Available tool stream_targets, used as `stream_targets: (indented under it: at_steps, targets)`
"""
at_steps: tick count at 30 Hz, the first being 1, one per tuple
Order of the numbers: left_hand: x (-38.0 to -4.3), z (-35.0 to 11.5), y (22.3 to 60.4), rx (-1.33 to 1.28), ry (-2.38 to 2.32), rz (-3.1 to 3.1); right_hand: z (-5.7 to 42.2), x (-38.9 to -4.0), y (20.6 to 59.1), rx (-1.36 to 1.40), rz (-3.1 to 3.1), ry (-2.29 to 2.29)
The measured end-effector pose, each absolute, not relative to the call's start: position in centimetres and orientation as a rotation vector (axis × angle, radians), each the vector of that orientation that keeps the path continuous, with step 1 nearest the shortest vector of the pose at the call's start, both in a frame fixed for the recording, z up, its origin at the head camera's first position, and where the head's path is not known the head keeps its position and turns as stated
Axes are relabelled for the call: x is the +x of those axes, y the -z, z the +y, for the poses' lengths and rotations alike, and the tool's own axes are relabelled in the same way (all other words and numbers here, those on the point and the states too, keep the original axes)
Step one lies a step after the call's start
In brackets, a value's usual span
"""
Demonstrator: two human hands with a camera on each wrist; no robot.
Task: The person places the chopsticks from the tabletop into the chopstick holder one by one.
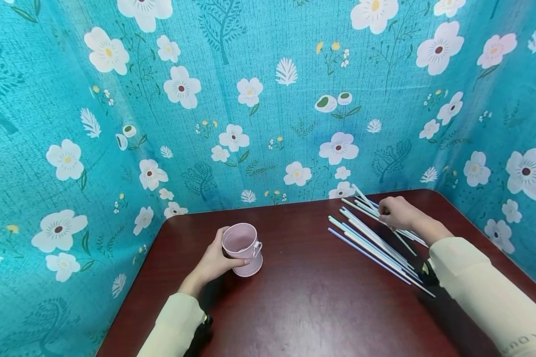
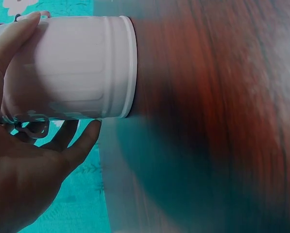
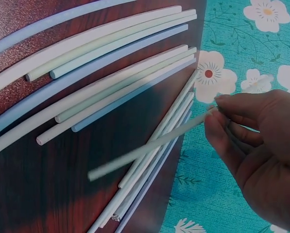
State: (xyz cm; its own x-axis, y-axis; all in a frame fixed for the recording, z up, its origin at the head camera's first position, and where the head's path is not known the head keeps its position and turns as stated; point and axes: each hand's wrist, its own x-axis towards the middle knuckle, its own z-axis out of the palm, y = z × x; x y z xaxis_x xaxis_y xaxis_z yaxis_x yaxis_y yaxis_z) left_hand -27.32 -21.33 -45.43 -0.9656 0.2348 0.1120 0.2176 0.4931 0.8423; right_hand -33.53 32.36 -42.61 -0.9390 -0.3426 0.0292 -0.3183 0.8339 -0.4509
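My left hand (image 1: pixel 215 259) grips a pale pink pail-shaped cup (image 1: pixel 240 238) from its left side, with the thumb across the front. The cup stands upright on the table, with a small handle at its side. In the left wrist view, the ribbed wall of the cup (image 2: pixel 76 68) lies between thumb and fingers. My right hand (image 1: pixel 399 213) is at the far right, over several sticks. Between thumb and fingertips it pinches the end of a thin pale green stick (image 3: pixel 149 147), which slants above the others.
Several long thin sticks (image 1: pixel 370 238) in blue, white and green lie in a loose row on the right of the dark wooden table (image 1: pixel 295 297). Another bunch (image 3: pixel 149 165) lies by the far right edge. A teal flowered curtain (image 1: pixel 268 124) hangs behind and at both sides.
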Motion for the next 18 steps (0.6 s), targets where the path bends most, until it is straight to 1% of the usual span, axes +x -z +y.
stream_targets:
  at_steps: [12,18]
  targets:
    - [-28.2,-19.2,45.8,0.474,-1.548,2.708,32.2,-33.8,41.9,-0.498,2.961,0.758]
    - [-28.4,-18.2,45.9,0.528,-1.574,2.672,32.0,-33.7,41.7,-0.47,2.991,0.856]
